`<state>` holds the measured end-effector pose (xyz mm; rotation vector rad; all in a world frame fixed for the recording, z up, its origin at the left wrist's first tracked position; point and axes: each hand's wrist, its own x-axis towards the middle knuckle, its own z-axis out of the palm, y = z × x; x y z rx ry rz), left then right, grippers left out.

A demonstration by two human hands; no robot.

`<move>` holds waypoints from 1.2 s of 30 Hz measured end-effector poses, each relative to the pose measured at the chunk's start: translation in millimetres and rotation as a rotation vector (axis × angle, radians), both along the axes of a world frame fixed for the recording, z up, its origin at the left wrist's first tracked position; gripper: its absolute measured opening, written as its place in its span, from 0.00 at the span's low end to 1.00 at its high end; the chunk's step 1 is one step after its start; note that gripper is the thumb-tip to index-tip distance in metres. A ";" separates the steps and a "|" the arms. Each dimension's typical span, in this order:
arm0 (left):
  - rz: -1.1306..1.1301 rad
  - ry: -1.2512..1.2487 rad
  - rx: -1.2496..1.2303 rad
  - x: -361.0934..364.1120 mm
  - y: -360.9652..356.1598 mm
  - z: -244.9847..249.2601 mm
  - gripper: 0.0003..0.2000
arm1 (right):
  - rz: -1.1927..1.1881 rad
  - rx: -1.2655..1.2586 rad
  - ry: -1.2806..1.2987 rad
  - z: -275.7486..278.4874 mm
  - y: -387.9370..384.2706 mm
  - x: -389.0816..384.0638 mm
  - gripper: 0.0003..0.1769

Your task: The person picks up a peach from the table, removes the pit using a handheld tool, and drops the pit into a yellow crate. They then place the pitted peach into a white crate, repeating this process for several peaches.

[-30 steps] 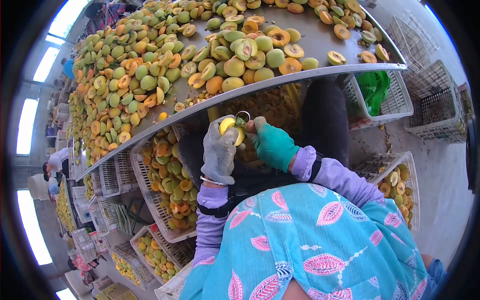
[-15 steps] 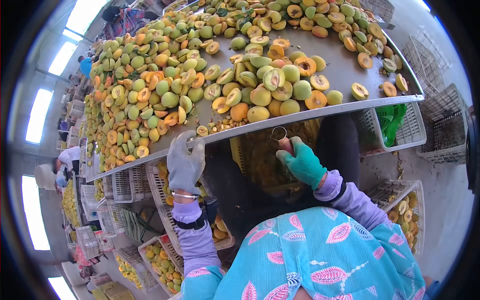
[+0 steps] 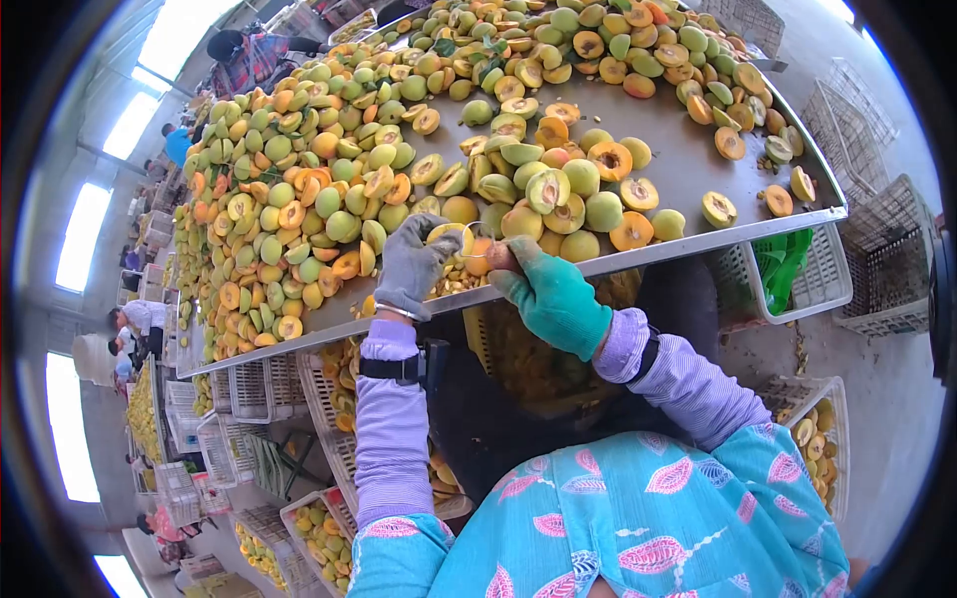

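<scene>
My left hand (image 3: 414,267), in a grey glove, is at the metal table's front edge with its fingers closed round a yellow peach half (image 3: 445,235). In a green glove, my right hand (image 3: 558,299) grips the reddish-brown handle of a wire-loop pitting tool (image 3: 501,257). The tool's loop points left, close beside the fruit at my left fingertips. Just behind both hands lies a heap of halved peaches (image 3: 548,189), some cut side up with brown hollows. Loose pits (image 3: 454,282) lie at the table edge between my hands.
The metal table (image 3: 688,154) carries a large pile of peach halves (image 3: 289,209) at left and back. Below its edge stand a white crate (image 3: 832,269) with green material and several fruit crates (image 3: 324,528). A yellow crate (image 3: 483,334) is between my knees. People (image 3: 254,60) are further off.
My left hand has moved right and forward over the table edge and closed on a peach half. My right hand has brought the loop tool up and left from below the edge towards it.
</scene>
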<state>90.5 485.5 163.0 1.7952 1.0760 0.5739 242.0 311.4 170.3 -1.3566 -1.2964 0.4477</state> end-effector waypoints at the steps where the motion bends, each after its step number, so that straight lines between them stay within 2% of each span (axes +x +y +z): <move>1: 0.064 -0.249 -0.127 0.9 -33.0 14.6 0.16 | 0.058 -0.031 -0.031 -4.3 4.5 -3.6 0.12; 3: 0.018 -0.197 0.212 9.2 -89.3 40.7 0.15 | 0.079 -0.074 -0.092 -23.1 3.8 -15.3 0.13; 4: 0.123 -0.752 -0.368 12.8 -90.2 27.8 0.22 | 0.089 -0.116 -0.157 -25.1 1.2 -19.3 0.14; 6: 0.191 -0.756 -0.376 16.2 -106.9 20.0 0.28 | 0.128 -0.203 -0.115 -21.2 -11.6 -19.5 0.15; 10: 0.204 -0.774 -0.416 12.9 -116.7 19.3 0.27 | 0.124 -0.193 -0.144 -6.1 -29.3 -20.1 0.16; 12: 0.117 -0.612 -0.177 12.2 -119.3 22.4 0.27 | 0.127 -0.191 -0.150 -2.6 -30.8 -22.2 0.15; 16: 0.132 -0.474 -0.020 9.5 -126.9 26.9 0.21 | 0.108 -0.209 -0.129 4.7 -34.0 -29.6 0.14; 18: 0.092 -0.368 0.249 9.0 -129.2 23.4 0.20 | 0.112 -0.244 -0.102 2.2 -36.5 -32.9 0.14; 19: 0.091 -0.364 0.243 6.6 -127.4 22.0 0.20 | 0.130 -0.251 -0.046 -2.7 -37.6 -34.9 0.13; 21: 0.048 -0.549 -0.340 5.0 -120.9 23.4 0.21 | 0.142 -0.259 0.005 -5.2 -40.4 -35.6 0.13; 22: 0.044 -0.554 -0.340 7.5 -121.6 26.1 0.21 | 0.151 -0.324 0.115 -5.0 -41.6 -36.0 0.15; 23: 0.004 -0.396 0.037 9.2 -125.2 29.4 0.21 | 0.159 -0.392 0.229 -5.3 -44.0 -37.7 0.17; 24: -0.037 -0.230 0.410 12.0 -129.7 32.0 0.22 | 0.154 -0.394 0.229 -5.0 -45.2 -40.6 0.17; 25: 0.071 -0.639 -0.138 17.4 -139.1 29.3 0.22 | 0.135 -0.358 0.299 -4.2 -45.5 -44.0 0.17; 26: 0.072 -0.637 -0.140 22.9 -145.8 26.5 0.22 | 0.118 -0.321 0.373 -4.3 -46.2 -46.8 0.16; 27: 0.183 -0.707 -0.091 26.3 -152.1 23.6 0.22 | 0.117 -0.323 0.381 -6.3 -47.9 -49.7 0.16; 28: 0.295 -0.774 -0.042 26.5 -156.1 21.3 0.22 | 0.100 -0.299 0.293 -9.2 -50.2 -53.0 0.16; 29: 0.273 -0.790 -0.188 20.0 -149.8 14.3 0.22 | 0.083 -0.273 0.198 -11.7 -51.9 -54.1 0.16; 30: 0.274 -0.793 -0.189 16.6 -146.3 14.8 0.22 | 0.083 -0.274 0.195 -14.4 -52.2 -53.4 0.16; 32: 0.175 -0.627 -0.100 12.2 -143.6 15.0 0.23 | 0.153 -0.294 0.243 -19.5 -54.5 -53.0 0.16; 33: 0.150 -0.539 0.188 15.9 -143.6 16.4 0.23 | 0.153 -0.295 0.241 -17.6 -54.8 -53.9 0.16; 35: 0.138 -0.567 0.111 19.8 -143.5 23.1 0.23 | 0.226 -0.245 0.493 -9.5 -54.5 -56.2 0.19; 36: 0.128 -0.591 0.034 21.7 -142.6 25.2 0.22 | 0.223 -0.242 0.491 -5.0 -55.2 -53.2 0.19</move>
